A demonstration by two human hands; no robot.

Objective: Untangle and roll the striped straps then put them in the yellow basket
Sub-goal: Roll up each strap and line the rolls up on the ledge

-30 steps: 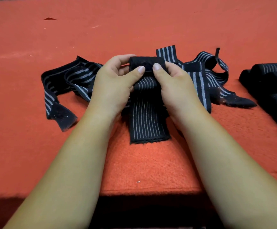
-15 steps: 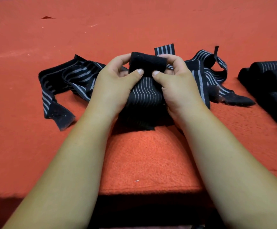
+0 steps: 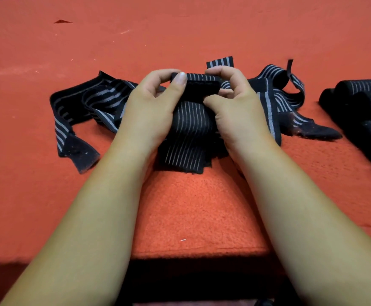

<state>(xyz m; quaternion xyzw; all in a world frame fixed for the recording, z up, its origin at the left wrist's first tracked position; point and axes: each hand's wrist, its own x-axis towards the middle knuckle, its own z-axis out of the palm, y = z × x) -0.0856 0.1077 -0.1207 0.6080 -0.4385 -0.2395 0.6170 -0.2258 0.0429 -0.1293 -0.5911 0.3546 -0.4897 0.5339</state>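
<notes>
1. Your left hand (image 3: pixel 149 111) and right hand (image 3: pixel 237 111) meet over the middle of the red-orange, fleece-covered tabletop (image 3: pixel 191 217). Both grip the rolled top end of a black elastic strap with thin white stripes (image 3: pixel 186 138).
2. Your left thumb lies across the front of the roll with the fingers curled behind it. Your right fingers bend over the roll's other end, with the thumb tucked just beneath.
3. The strap's loose tail runs from the roll toward you between your wrists. Its cut end rests on the fleece.
4. To the left of your hands sprawls a tangle of black straps with broader grey stripes (image 3: pixel 87 102). One plain dark end lies flat nearest you.
5. To the right, a second heap of looped black-and-grey straps (image 3: pixel 270 93) touches your right hand. One short striped end shows just behind your fingers.
6. At the right edge, apart from your hands, a cluster of black striped rolls (image 3: pixel 361 93) lies side by side on the tabletop.
</notes>
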